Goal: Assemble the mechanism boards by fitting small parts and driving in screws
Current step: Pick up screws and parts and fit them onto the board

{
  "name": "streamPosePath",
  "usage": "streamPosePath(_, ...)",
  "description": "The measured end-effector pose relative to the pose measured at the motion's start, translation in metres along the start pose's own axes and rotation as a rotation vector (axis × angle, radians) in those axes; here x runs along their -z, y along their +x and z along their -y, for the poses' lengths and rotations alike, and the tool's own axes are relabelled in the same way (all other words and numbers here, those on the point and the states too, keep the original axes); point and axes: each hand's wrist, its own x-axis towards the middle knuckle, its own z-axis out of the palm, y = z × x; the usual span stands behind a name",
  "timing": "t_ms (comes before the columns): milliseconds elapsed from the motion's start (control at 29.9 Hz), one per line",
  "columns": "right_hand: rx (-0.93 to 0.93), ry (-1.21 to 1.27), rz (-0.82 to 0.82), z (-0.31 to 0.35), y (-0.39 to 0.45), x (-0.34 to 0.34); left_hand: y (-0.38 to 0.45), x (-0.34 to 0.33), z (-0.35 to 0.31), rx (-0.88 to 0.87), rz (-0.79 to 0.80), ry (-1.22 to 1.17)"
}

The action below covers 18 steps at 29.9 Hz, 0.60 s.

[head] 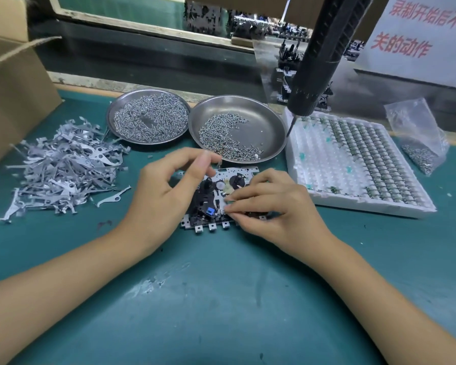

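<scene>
Board of silver metal with black plastic parts and a blue piece [216, 196] lies on the green table [221, 299] between my hands; my left hand [163, 196] hovers curled, holding nothing, my right hand [271, 209] pinches its near edge

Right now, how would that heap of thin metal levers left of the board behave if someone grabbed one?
The metal levers lie tangled, so lifting one probably drags neighbours along. They look thin and flat, likely light, perhaps easily bent.
</scene>
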Motion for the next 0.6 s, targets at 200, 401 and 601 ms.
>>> streamPosePath(200, 0.051, -0.055, 0.027, 0.000, 0.001, 0.000, -0.005, 0.001, -0.006, -0.076, 0.051, 0.102)
streamPosePath(401, -0.035, 0.050, 0.086, 0.002, 0.000, 0.003, -0.012, -0.002, 0.000, -0.264, 0.265, 0.528)
streamPosePath(601, -0.152, 0.159, 0.089, 0.005, 0.002, 0.004, -0.013, -0.005, 0.002, -0.256, 0.255, 0.532)
